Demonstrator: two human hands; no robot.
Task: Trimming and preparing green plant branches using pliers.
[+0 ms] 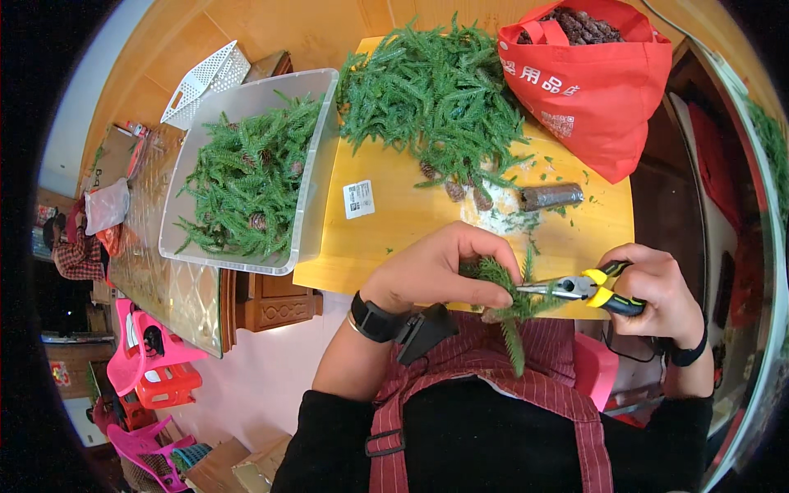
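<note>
My left hand (436, 271) is closed around a small bundle of green fir-like sprigs (511, 306) just over the near edge of the yellow table (411, 238). My right hand (653, 287) grips pliers with yellow and black handles (588, 289), and their metal jaws pinch the bundle next to my left fingers. One sprig hangs down over my striped red apron. A black watch sits on my left wrist, a dark band on the right.
A heap of green sprigs (436, 94) with pine cones (460, 191) lies at the table's far side. A red bag of cones (588, 74) stands at the right, a dark roll (552, 195) beside it. A clear bin of sprigs (251, 177) sits left, with pink stools (144, 353) below.
</note>
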